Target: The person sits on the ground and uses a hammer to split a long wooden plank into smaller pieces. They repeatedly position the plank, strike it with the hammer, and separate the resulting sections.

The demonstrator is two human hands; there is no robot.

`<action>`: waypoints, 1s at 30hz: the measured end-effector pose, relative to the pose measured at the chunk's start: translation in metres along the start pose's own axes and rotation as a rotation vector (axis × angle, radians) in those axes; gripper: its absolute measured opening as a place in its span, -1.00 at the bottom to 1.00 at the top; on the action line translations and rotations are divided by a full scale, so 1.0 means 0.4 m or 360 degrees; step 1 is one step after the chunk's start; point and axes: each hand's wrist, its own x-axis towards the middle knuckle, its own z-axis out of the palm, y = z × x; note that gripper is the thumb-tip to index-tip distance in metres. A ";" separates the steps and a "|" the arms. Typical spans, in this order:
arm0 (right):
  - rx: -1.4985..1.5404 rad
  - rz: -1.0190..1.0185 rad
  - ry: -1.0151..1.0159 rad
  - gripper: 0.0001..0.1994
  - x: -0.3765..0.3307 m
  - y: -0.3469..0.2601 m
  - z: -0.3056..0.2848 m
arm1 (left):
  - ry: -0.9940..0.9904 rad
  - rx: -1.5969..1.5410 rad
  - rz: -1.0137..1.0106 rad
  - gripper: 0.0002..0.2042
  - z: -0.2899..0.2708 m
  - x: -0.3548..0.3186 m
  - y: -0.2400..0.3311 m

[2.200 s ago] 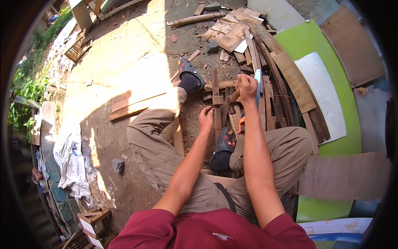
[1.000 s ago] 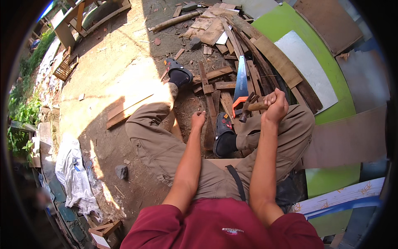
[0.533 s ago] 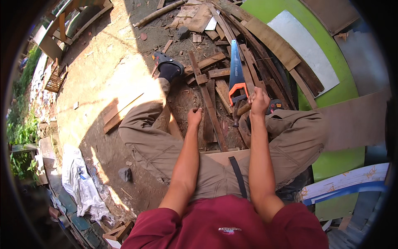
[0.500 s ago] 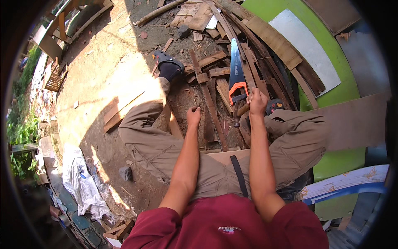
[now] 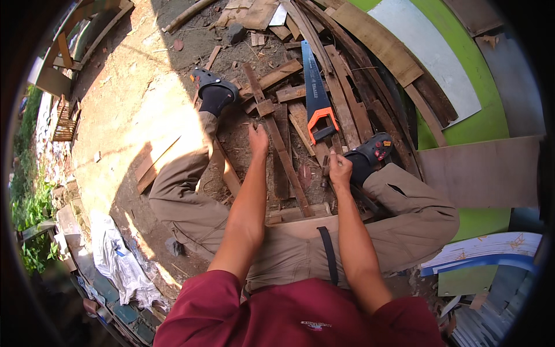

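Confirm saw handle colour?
Orange, on the blue-bladed saw lying on the planks; head view.

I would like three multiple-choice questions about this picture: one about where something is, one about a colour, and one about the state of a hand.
1. Where does the handsaw lie?
A. On the wooden slats, ahead of the right hand
B. Across the person's lap
C. On the white cloth at the left

2. What colour is the saw's handle?
A. Green
B. Orange
C. White

3. How is the left hand placed?
A. Gripping the saw
B. Resting on its knee
C. Pressed on the long wooden strip

Answers:
1 A: the saw rests on the boards beyond the right hand, no hand touching it.
2 B: the handle is orange against a blue blade.
3 C: the left hand sits on the narrow strip that runs between the legs, away from the saw.
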 end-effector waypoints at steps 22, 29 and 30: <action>-0.0033 0.0270 -0.0136 -0.63 0.017 -0.008 0.025 | -0.0590 0.0655 -0.0253 -0.13 0.052 -0.020 -0.068; -0.0249 0.0411 -0.0170 -0.65 0.027 -0.004 0.022 | 0.0001 0.0223 -0.0063 -0.23 0.024 -0.089 -0.031; -0.0271 0.0429 -0.0202 -0.64 0.026 -0.005 0.023 | 0.0074 0.0226 -0.0082 -0.24 0.023 -0.103 -0.011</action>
